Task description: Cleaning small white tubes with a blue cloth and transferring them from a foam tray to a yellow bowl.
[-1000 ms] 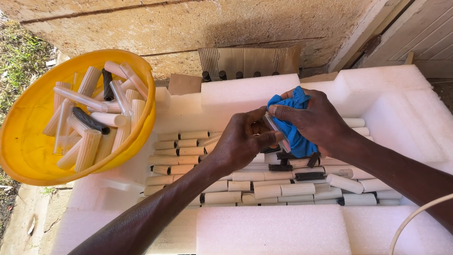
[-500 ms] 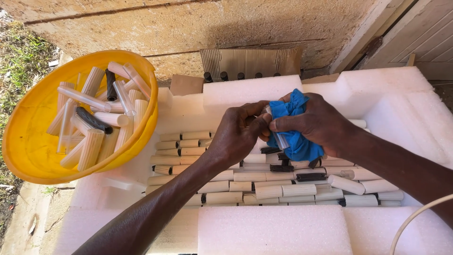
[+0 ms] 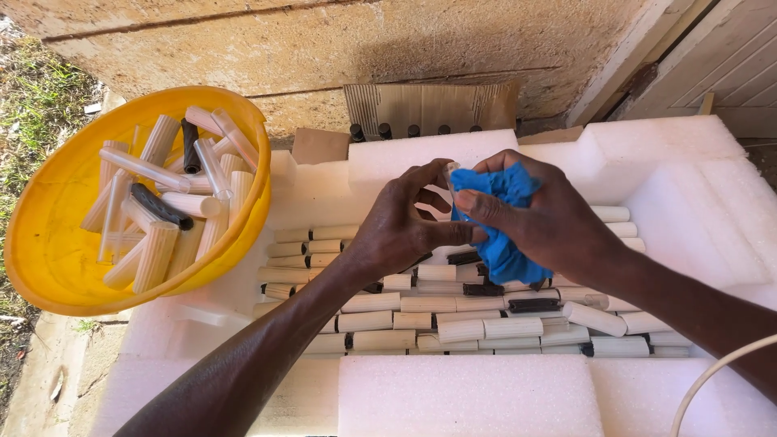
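Note:
My right hand (image 3: 544, 218) grips a crumpled blue cloth (image 3: 495, 217) wrapped around a small clear tube-like piece (image 3: 450, 171), of which only the tip shows. My left hand (image 3: 402, 228) meets it from the left, its fingers pinching the same piece and the cloth's edge. Both hands hover above rows of ribbed cream-coloured cylinders (image 3: 429, 316) and a few black pieces (image 3: 532, 305) that lie in a recess of a white foam tray (image 3: 696, 186).
A yellow plastic bowl (image 3: 48, 243) at the left holds several ribbed cream cylinders, clear tubes and a few black pieces. Behind the foam stands cardboard (image 3: 429, 105) against a concrete wall. A white cable (image 3: 712, 376) curves at the lower right. Grass lies at the far left.
Both hands have risen and shifted slightly left and up above the rows. The cloth is now bunched more tightly around the piece between them.

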